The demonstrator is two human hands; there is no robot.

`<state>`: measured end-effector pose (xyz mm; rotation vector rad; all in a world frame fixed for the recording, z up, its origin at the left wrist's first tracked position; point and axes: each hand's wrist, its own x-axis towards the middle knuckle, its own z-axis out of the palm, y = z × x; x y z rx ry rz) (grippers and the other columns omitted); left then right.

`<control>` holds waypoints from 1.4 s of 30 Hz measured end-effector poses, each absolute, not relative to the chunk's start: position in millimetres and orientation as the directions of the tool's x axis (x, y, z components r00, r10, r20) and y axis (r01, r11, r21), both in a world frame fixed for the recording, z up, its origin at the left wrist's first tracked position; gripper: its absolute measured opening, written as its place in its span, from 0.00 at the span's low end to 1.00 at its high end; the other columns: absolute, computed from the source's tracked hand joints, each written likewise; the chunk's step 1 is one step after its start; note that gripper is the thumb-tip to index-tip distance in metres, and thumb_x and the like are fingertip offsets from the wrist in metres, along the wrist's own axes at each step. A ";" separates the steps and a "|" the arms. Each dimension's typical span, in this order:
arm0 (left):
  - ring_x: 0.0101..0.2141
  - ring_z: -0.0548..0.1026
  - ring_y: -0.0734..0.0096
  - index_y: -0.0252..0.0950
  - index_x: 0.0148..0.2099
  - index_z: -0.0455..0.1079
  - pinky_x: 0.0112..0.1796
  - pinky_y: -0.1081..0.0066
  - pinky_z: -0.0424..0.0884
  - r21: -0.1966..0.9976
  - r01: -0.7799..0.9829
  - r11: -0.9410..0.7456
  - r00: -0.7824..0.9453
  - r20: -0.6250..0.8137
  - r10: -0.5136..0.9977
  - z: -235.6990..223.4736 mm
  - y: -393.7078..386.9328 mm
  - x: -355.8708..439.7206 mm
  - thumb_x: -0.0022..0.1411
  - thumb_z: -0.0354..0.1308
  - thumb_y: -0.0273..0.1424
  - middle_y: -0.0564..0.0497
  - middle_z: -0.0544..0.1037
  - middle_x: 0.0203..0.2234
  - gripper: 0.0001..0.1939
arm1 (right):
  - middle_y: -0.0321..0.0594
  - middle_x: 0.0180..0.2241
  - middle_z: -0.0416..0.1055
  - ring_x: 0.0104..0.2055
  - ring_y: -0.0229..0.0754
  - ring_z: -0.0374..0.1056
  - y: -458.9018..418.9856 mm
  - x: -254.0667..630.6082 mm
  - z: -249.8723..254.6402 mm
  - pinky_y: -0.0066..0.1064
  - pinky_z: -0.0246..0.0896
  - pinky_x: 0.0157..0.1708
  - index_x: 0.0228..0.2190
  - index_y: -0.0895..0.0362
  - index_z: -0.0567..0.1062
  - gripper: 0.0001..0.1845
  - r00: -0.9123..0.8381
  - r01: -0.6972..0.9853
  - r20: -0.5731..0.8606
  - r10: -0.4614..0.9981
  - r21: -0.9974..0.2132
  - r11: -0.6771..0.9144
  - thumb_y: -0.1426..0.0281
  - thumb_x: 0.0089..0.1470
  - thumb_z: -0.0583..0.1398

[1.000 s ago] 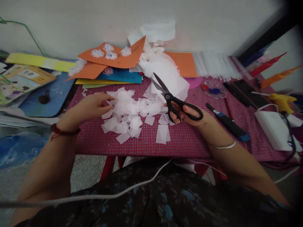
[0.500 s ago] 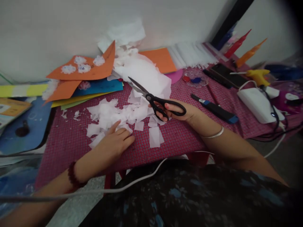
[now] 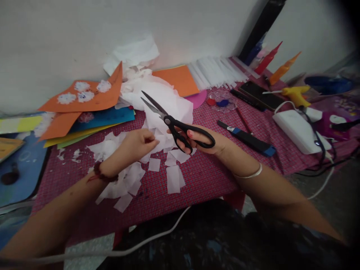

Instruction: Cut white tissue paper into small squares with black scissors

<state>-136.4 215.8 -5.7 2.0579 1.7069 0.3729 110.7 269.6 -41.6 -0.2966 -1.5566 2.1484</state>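
My right hand [image 3: 197, 138] grips black-handled scissors [image 3: 167, 119], its fingers in the loops. Their blades are slightly apart and point up and left over a large white tissue paper sheet [image 3: 160, 92]. My left hand [image 3: 140, 143] hovers above the cut white paper pieces [image 3: 128, 179], its fingers curled in with thumb and fingertips together. Whatever may be in that pinch is hidden. Small paper squares [image 3: 154, 164] and a paper strip [image 3: 173, 179] lie on the checked tablecloth [image 3: 202, 183] between my hands.
Orange card with white paper flowers [image 3: 92, 102] lies at the left. On the right are a cutter knife [image 3: 250, 138], a phone [image 3: 261, 94], a yellow glue gun [image 3: 296, 94] and a white corded box [image 3: 300, 129]. Clear sticks [image 3: 215, 73] lie at the back.
My left hand has lifted from the paper pieces, moved up toward the scissors, and curled its fingers. Some pieces have shifted toward the near edge. The right hand still holds the scissors. The view has shifted.
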 end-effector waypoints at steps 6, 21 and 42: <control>0.22 0.58 0.77 0.36 0.31 0.65 0.24 0.71 0.53 0.815 0.571 0.097 -0.047 -0.085 0.995 50.9 237.2 -123.5 0.62 0.59 0.37 0.55 0.63 0.21 0.11 | 0.33 0.30 0.70 0.26 0.32 0.66 272.7 118.2 -31.0 0.26 0.59 0.23 0.49 0.60 0.72 0.32 -0.836 -0.338 0.128 0.534 -0.886 -0.316 0.47 0.56 0.66; 0.24 0.67 0.78 0.37 0.47 0.70 0.29 0.72 0.70 0.948 -0.007 0.317 -0.176 -0.314 0.933 31.1 182.1 -151.9 0.54 0.58 0.20 0.53 0.72 0.30 0.18 | 0.38 0.34 0.73 0.31 0.37 0.72 257.4 112.4 -43.9 0.28 0.67 0.31 0.55 0.58 0.69 0.37 -0.912 -0.303 0.187 0.364 -0.908 -0.291 0.43 0.57 0.63; 0.21 0.68 0.78 0.36 0.34 0.78 0.22 0.78 0.65 0.988 -0.003 0.154 -0.210 -0.151 0.966 29.5 235.9 -128.0 0.44 0.69 0.22 0.54 0.76 0.25 0.11 | 0.35 0.32 0.72 0.29 0.34 0.70 266.5 124.3 -26.0 0.26 0.65 0.28 0.59 0.60 0.67 0.40 -0.855 -0.365 0.227 0.466 -0.902 -0.231 0.44 0.59 0.63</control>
